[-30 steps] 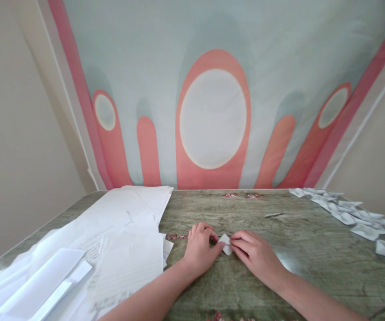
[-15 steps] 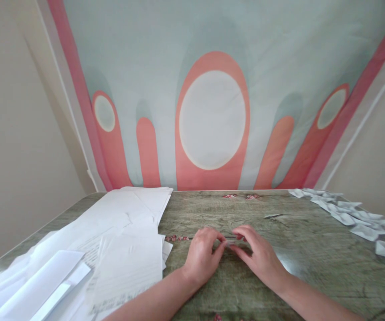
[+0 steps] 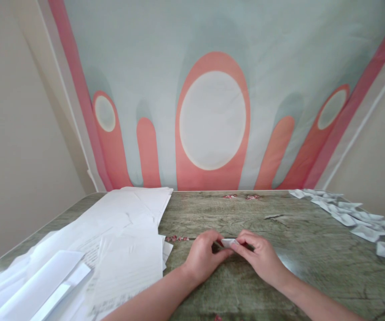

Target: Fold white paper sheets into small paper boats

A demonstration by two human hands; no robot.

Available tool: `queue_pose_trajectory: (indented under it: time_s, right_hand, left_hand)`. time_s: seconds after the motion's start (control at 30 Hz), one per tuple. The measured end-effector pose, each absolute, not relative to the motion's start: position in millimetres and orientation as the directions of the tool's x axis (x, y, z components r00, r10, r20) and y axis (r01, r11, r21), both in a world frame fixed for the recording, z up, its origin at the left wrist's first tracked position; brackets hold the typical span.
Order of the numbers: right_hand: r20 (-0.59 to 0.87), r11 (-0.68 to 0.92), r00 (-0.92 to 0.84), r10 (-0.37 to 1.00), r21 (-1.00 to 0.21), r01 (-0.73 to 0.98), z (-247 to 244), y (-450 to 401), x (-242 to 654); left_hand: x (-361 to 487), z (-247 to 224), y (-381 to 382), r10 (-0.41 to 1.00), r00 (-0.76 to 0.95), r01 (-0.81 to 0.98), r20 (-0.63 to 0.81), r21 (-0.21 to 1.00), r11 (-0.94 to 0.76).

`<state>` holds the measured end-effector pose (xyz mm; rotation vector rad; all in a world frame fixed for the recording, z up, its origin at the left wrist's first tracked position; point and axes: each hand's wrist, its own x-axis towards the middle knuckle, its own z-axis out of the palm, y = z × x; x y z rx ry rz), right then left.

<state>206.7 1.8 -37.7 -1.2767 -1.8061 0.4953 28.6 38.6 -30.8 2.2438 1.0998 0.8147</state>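
Note:
A small folded piece of white paper [image 3: 229, 243] is pinched between my two hands, over the middle of the wood-patterned table. My left hand [image 3: 204, 254] grips its left side with thumb and fingers. From the right, my right hand [image 3: 257, 254] has thumb and fingers closed on the other side. The fingertips of both hands nearly meet and cover part of the paper.
Loose white sheets [image 3: 128, 263], some printed, spread over the table's left side, with folded strips [image 3: 40, 285] on them. Several folded white paper pieces [image 3: 369, 232] lie in a row along the right edge. A patterned backdrop [image 3: 159, 53] stands behind the wooden table [image 3: 212, 214].
The small paper has turned, so more of its white face shows between my fingers. The fingers of both hands have shifted slightly around it.

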Motion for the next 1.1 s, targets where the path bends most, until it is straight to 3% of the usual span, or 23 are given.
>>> queue_pose_trajectory:
  time_s: [0.2, 0.3, 0.47, 0.6, 0.87, 1.1]
  right_hand:
    - [0.369, 0.376, -0.119, 0.922, -0.776, 0.506, -39.5, 3.2, 206.2]
    - [0.418, 0.422, -0.125, 0.9, -0.758, 0.497, -39.4, 3.9, 206.8]
    - [0.601, 0.574, -0.168, 0.781, -0.585, 0.573, -39.9, 3.3, 210.4]
    - [0.599, 0.582, -0.243, 0.763, -0.472, 0.662, -40.4, 2.6, 212.5]
    - [0.561, 0.547, -0.269, 0.782, -0.413, 0.728, -43.0, 3.2, 211.2]
    - [0.534, 0.533, -0.301, 0.791, -0.357, 0.767, -45.1, 2.2, 211.1]
  left_hand:
    - [30.1, -33.1, 39.7, 0.844, 0.48, 0.549, 0.24, 0.668, -0.502]
    - [28.2, -29.3, 38.7, 0.84, 0.479, 0.602, 0.254, 0.602, -0.525]
    - [23.8, -21.0, 37.1, 0.742, 0.559, 0.641, 0.371, 0.374, -0.67]
    - [22.3, -18.0, 37.5, 0.705, 0.585, 0.649, 0.4, 0.289, -0.703]
    - [22.5, -19.8, 39.4, 0.667, 0.613, 0.647, 0.423, 0.216, -0.732]
    - [22.8, -21.4, 38.6, 0.663, 0.627, 0.627, 0.409, 0.24, -0.741]
